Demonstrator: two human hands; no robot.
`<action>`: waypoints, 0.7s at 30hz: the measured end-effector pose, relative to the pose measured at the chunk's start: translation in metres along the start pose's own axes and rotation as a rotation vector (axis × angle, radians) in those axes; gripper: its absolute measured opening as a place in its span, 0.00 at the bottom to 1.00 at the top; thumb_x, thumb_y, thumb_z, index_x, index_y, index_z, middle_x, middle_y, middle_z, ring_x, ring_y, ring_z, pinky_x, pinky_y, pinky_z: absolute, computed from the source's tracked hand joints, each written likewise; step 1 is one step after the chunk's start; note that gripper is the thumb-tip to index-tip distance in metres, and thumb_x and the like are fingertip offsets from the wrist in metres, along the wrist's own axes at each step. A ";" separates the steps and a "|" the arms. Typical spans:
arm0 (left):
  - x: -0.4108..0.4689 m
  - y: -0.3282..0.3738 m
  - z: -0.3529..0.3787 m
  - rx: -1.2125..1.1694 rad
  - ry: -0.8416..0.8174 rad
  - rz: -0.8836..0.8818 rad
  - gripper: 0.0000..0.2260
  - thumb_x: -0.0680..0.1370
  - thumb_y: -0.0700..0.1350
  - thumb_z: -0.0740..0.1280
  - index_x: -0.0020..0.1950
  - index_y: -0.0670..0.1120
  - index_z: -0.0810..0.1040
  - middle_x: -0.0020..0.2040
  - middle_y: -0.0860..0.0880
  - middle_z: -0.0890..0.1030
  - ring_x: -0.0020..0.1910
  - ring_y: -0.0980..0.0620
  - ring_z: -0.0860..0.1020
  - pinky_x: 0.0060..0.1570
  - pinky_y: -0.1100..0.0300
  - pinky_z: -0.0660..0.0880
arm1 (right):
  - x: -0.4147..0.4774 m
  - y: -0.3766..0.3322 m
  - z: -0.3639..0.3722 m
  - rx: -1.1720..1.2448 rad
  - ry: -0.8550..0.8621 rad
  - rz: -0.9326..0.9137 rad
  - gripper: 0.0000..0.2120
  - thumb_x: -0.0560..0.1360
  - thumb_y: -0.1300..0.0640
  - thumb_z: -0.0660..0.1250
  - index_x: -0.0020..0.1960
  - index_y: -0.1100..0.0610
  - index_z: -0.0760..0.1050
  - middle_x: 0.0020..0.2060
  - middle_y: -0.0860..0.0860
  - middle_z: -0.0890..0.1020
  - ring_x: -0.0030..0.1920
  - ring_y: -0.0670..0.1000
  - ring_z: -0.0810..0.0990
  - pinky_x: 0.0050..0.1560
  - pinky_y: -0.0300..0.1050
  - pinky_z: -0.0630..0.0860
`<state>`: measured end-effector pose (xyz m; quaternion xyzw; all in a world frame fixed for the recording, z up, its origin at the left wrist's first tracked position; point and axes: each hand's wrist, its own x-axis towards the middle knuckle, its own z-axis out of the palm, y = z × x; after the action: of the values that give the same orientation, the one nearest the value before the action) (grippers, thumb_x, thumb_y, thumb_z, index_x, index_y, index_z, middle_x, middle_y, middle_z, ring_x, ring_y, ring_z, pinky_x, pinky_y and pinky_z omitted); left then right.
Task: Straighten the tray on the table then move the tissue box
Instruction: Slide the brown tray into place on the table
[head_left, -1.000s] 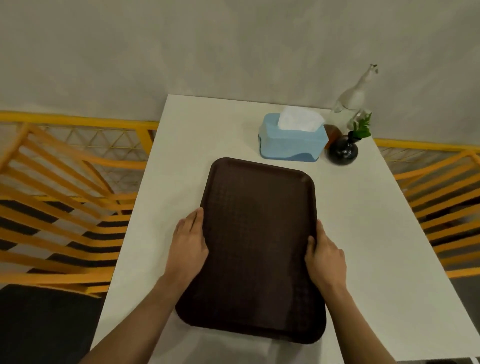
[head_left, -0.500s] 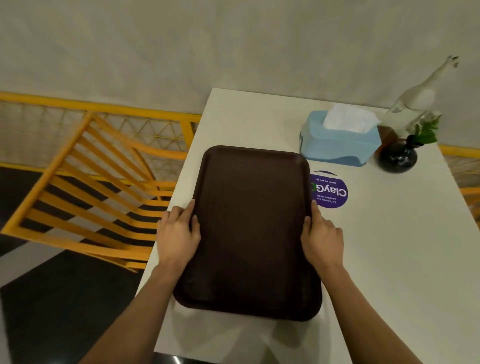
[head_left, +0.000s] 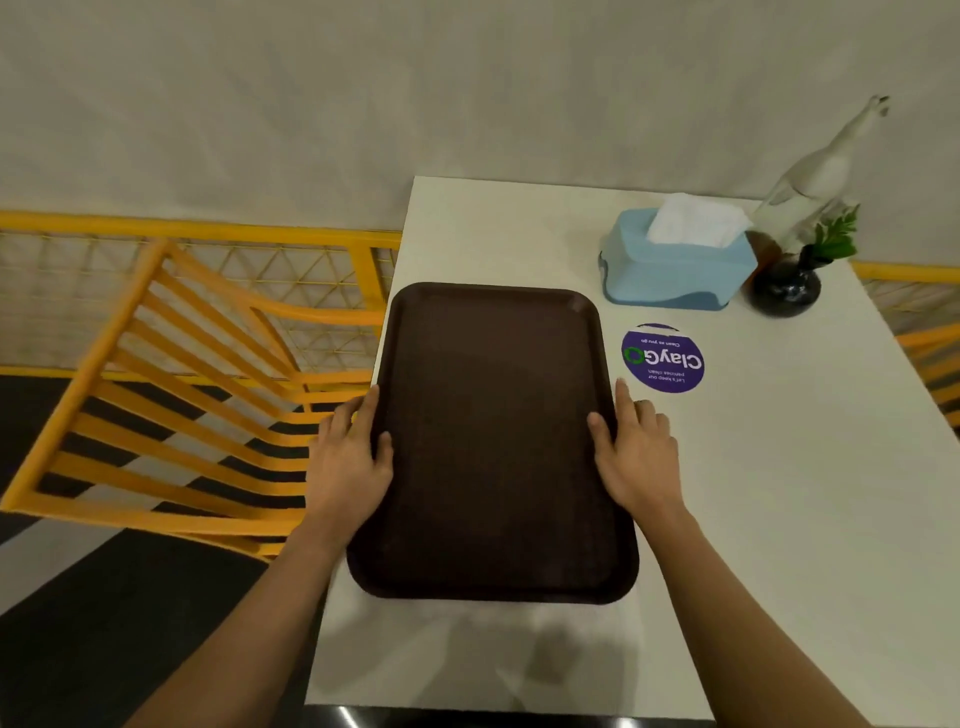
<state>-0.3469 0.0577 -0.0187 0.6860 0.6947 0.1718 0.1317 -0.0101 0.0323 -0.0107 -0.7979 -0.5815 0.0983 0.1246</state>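
While the dark brown tray (head_left: 493, 441) lies flat on the white table (head_left: 779, 493), its long sides are gripped by 2 bare hands. The left hand (head_left: 348, 457) is closed on the left rim, thumb laid on the tray's surface and fingers curled over the edge, right at the table's left border. The right hand (head_left: 636, 452) is clasped on the right rim, thumb on top and fingers spread narrowly along the outside. The blue tissue box (head_left: 675, 265) is seen at the far right of the table, just beyond the tray's far right corner and apart from it. A round purple sticker (head_left: 663, 358) is placed between the box and the right hand. A dark vase (head_left: 784, 291) is set just right of the box.
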 end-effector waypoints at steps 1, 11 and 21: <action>-0.002 -0.002 0.001 -0.004 -0.026 0.018 0.28 0.83 0.49 0.64 0.82 0.46 0.63 0.74 0.42 0.72 0.71 0.40 0.71 0.70 0.42 0.69 | -0.007 0.001 0.001 -0.009 -0.005 0.002 0.30 0.83 0.40 0.53 0.81 0.54 0.56 0.69 0.58 0.72 0.66 0.62 0.72 0.62 0.62 0.71; -0.037 0.011 0.017 0.014 -0.099 0.086 0.29 0.85 0.54 0.52 0.84 0.46 0.49 0.84 0.47 0.56 0.83 0.47 0.50 0.81 0.45 0.47 | -0.056 0.028 0.006 -0.049 -0.091 0.042 0.34 0.82 0.36 0.48 0.82 0.48 0.43 0.81 0.50 0.55 0.81 0.54 0.49 0.75 0.68 0.43; -0.019 0.007 0.010 -0.067 -0.121 0.049 0.27 0.86 0.47 0.53 0.84 0.45 0.50 0.84 0.47 0.56 0.83 0.48 0.52 0.81 0.50 0.52 | -0.039 0.010 0.007 -0.043 -0.137 0.006 0.34 0.83 0.38 0.47 0.83 0.53 0.41 0.82 0.52 0.51 0.81 0.57 0.46 0.76 0.68 0.42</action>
<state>-0.3359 0.0392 -0.0254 0.7073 0.6622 0.1563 0.1920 -0.0149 -0.0067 -0.0198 -0.7935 -0.5883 0.1405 0.0672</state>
